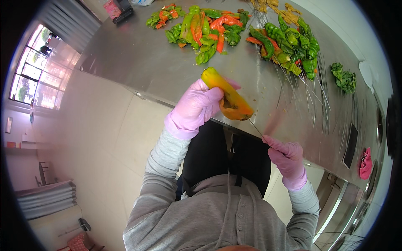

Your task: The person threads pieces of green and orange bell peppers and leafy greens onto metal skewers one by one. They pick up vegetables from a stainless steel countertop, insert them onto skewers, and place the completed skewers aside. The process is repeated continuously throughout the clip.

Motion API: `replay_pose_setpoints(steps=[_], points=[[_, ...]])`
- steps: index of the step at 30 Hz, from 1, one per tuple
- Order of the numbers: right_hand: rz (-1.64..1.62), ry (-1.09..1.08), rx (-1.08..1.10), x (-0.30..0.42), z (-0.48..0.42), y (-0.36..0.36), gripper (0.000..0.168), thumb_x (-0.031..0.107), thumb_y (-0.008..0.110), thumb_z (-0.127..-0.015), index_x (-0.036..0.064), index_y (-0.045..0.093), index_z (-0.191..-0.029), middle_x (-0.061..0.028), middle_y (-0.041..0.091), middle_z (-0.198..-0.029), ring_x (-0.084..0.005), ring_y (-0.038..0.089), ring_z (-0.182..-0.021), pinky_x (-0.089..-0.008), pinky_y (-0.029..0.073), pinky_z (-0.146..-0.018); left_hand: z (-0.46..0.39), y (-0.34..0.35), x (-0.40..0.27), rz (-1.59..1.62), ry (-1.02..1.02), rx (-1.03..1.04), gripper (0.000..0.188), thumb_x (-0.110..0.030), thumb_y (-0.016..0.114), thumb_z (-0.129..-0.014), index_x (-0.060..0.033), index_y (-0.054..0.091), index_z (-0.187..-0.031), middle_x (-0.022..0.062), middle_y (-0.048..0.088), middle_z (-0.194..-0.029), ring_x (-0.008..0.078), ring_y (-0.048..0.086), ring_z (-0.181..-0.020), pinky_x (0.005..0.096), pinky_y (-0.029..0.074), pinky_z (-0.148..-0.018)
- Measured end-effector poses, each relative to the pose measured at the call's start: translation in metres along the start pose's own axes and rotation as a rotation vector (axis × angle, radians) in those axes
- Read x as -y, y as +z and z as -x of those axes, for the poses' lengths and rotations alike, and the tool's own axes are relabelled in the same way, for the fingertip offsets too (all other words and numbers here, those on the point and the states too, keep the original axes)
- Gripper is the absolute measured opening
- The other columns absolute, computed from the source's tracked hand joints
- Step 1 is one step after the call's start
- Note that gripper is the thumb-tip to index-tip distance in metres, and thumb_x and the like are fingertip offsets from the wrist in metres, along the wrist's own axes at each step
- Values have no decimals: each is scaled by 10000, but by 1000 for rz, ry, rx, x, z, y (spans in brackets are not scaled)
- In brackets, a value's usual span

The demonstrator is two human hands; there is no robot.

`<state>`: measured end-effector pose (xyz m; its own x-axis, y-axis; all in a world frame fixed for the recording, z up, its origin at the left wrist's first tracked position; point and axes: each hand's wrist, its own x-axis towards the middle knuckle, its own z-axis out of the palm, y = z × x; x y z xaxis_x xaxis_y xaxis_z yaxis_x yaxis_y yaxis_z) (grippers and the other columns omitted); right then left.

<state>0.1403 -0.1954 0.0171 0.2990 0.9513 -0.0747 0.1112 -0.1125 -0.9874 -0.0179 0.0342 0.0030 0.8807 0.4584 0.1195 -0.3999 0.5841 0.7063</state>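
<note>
My left hand (pixel 201 102), in a thin pink glove, grips a long yellow-orange pepper (pixel 230 94) by its middle above the table's front edge. A dark gap shows in the pepper's side. Between the thumb and fingers of my gloved right hand (pixel 287 157) is a thin metal skewer (pixel 257 128). The skewer runs up to the pepper's lower end; whether its tip is inside cannot be seen. Beyond my hands lie a pile of green and red peppers (pixel 196 28) and, to its right, a heap of peppers (pixel 290 44) with skewers among them.
The metal table (pixel 125 56) bears many loose skewers (pixel 325 103) on the right. Near them are a dark green leafy clump (pixel 343 77), a black flat object (pixel 350 146) and a pink cloth (pixel 365 164). Yellow-brown pieces (pixel 287 14) lie at the back. Small seeds dot the tabletop.
</note>
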Motion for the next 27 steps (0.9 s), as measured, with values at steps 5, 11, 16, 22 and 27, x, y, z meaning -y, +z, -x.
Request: replay_pose_setpoints(steps=[5,11,16,22,27], points=[[-39,-13,-23,-1,-2,3,350,-90,544,-849,31,652,-1159,90,453,-637,-12,380,-557,-157,317,-527,-4,-3,5,184,86,-18,569,-358,604,-903,47,438,-1266,132,590,-1119,258,573,-1027,396,450,-955],[-11,-9,-23,2,-2,9,344,-91,549,-848,29,655,-1152,86,471,-661,-11,393,-577,-155,329,-543,-2,6,8,245,116,-116,494,-296,598,-916,30,454,-1258,98,600,-1006,233,542,-901,376,450,-869],[-81,-24,-4,-2,-4,14,340,-81,547,-858,30,648,-1163,90,466,-666,-7,390,-583,-153,330,-550,-5,9,9,239,167,-115,450,-278,614,-905,25,483,-1211,65,575,-940,217,525,-859,360,442,-823],[-107,28,3,4,-8,21,343,-86,542,-860,21,641,-1171,90,462,-675,-8,383,-585,-156,318,-543,-1,25,12,139,136,-184,399,-308,603,-907,-1,520,-1148,65,583,-912,214,562,-853,353,465,-819],[-217,41,-25,6,-12,24,350,-93,532,-866,22,638,-1179,94,472,-707,-5,376,-597,-155,306,-549,-4,22,14,176,170,-128,443,-336,610,-901,1,508,-1169,58,571,-931,208,555,-863,354,459,-831]])
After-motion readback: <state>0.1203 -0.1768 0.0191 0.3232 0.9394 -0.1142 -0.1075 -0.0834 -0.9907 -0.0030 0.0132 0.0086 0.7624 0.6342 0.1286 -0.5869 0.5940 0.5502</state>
